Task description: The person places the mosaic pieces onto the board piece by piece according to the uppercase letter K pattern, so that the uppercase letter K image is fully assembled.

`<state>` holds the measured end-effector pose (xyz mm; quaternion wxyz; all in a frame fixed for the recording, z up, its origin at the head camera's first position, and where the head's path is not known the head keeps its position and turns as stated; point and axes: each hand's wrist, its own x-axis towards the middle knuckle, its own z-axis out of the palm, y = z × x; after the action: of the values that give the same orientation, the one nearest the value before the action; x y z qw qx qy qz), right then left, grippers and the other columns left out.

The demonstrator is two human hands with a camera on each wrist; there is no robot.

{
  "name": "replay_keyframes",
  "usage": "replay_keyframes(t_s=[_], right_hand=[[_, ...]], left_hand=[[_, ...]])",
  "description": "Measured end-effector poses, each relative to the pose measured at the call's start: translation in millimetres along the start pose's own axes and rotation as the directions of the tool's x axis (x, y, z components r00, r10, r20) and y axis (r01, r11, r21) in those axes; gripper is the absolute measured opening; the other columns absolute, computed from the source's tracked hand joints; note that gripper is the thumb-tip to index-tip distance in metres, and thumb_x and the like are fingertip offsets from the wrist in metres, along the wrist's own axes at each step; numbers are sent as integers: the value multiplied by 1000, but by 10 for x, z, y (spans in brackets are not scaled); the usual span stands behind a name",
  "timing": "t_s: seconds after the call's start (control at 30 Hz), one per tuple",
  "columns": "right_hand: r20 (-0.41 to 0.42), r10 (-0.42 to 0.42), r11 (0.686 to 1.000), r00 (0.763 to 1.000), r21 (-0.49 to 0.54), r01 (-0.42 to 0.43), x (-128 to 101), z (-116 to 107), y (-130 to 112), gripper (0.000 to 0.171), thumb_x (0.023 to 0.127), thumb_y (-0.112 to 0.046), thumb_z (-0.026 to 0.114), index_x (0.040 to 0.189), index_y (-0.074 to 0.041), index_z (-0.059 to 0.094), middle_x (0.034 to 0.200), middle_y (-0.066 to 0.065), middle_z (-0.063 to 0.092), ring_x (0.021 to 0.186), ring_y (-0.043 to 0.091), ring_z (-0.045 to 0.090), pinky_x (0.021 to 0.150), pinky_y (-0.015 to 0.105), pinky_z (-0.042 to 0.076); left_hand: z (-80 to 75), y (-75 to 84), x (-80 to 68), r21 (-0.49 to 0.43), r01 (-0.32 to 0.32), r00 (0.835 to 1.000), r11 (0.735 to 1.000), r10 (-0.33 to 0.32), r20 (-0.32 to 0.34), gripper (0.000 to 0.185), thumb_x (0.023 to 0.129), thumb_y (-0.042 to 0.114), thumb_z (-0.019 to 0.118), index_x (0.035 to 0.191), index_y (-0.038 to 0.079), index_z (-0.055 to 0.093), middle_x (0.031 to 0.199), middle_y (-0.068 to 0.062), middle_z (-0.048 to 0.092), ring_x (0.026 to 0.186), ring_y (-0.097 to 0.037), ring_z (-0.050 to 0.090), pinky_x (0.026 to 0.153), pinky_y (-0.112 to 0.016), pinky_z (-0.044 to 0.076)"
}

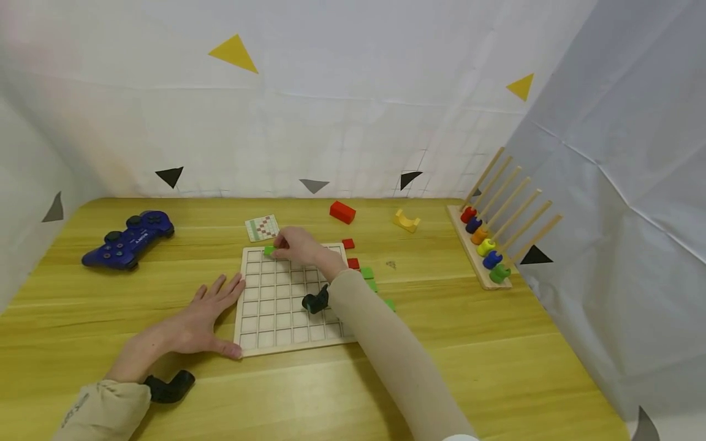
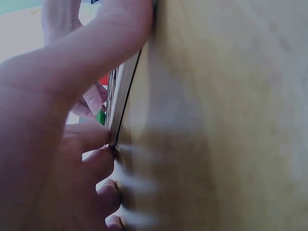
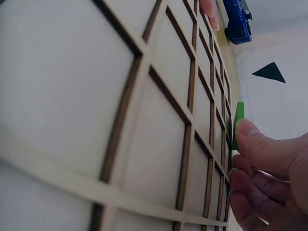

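Pinching green tile [image 1: 269,250] in right hand [image 1: 298,245] fingers over grid board [image 1: 276,324], left hand [image 1: 206,312] flat, fingers released.

Two bare hands, left hand [image 1: 205,315] and right hand [image 1: 298,245], long beige sleeves [image 1: 386,343] worn to the wrists, black wrist-mounted camera units [image 1: 168,386] strapped beneath both cuffs

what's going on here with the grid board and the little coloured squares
A person sits at a wooden table with a white grid board in front of them. Their right hand pinches a green tile at the board's far left corner, over one of the cells. Their left hand lies flat with fingers spread against the board's left edge. More green tiles and red tiles lie just right of the board, and a small pattern card lies behind it.
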<state>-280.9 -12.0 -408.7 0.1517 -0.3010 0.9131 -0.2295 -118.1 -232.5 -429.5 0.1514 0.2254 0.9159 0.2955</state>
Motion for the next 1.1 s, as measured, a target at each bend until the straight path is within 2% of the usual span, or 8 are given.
replay_keyframes(t_s=[0.23,0.47,0.73,1.1], right_hand=[[2,-24,997,1000,-70,25,10,33,8,30,99,-26,64,122,-7,63,115,5,66,101,15,60,89,25,50],[-15,-61,994,998,-96,59,20,39,-14,18,97,-25,68,106,-10,65,101,2,66,86,13,55,77,24,46],[-6,-86,996,996,-36,86,12,32,12,13,95,-24,69,100,-12,65,99,2,65,86,14,55,76,24,45],[-1,-56,995,998,80,56,29,38,57,11,94,-23,72,101,-14,69,99,0,66,88,13,56,78,23,47]], left_hand=[[2,16,-1,-8,6,1000,1000,-6,6,131,67,63,82,159,0,13,167,-22,1,150,-51,-9,114,-71,-5],[-7,17,-3,-13,2,1000,1000,-2,-1,131,67,62,82,159,-1,14,167,-23,2,149,-51,-8,114,-71,-6],[-2,9,3,-1,-6,1000,1000,6,-3,131,67,63,82,159,-1,14,166,-24,2,149,-52,-8,114,-72,-5],[4,-9,8,-3,4,1000,1000,-4,-2,131,67,63,82,159,0,13,167,-23,2,150,-51,-8,114,-71,-5]])
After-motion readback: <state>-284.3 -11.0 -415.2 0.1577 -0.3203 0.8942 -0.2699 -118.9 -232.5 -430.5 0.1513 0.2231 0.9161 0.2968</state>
